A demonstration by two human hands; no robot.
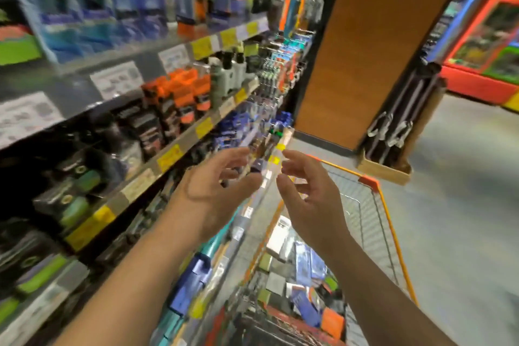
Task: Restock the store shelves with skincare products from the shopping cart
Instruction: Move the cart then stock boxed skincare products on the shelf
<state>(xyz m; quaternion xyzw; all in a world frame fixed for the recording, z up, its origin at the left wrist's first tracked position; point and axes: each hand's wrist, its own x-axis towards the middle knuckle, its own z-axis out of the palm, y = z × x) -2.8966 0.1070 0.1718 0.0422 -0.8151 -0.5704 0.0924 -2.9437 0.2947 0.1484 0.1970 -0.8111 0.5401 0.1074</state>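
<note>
Left hand (pixel 224 177): I see it raised before the shelves (pixel 157 160), fingers loosely spread, holding nothing.
Right hand (pixel 306 191): lifted beside the left, palm turned inward, fingers relaxed and apart, empty.
Stock: boxed skincare products (pixel 306 272) lie heaped in the orange-rimmed shopping cart (pixel 370 181), below and slightly right of both hands; boxes point every way, no common long axis.
Nearer hand: the right, I judge, hanging directly over the basket.
Shelves: to the left of the left hand, tiers already crowded with boxes and tubes.
Next move: my guess, a downward reach into the cart.
</note>
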